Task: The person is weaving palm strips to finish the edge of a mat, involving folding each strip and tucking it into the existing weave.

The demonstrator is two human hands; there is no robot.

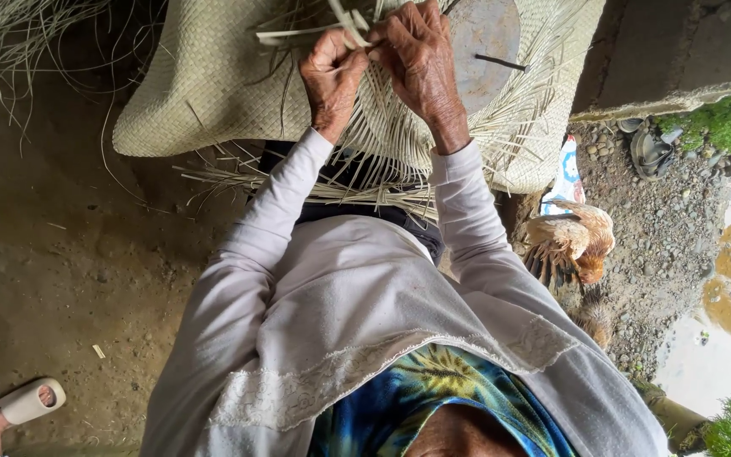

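Left hand (pixel 332 78) curled shut, pinching pale straw strips (pixel 344 27) at their far end; right hand (pixel 419 61) closed on the same strips just beside it. Strips stuck out leftward past the fingertips, above the woven mat (pixel 205 85) draped far over the lap. Brown hen (pixel 573 241) stood right, on gravel

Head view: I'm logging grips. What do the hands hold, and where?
Both hands, left and right, pinch pale flat straw strips at the woven mat's unfinished edge.

Woven mat (pixel 205 85) cut off above.
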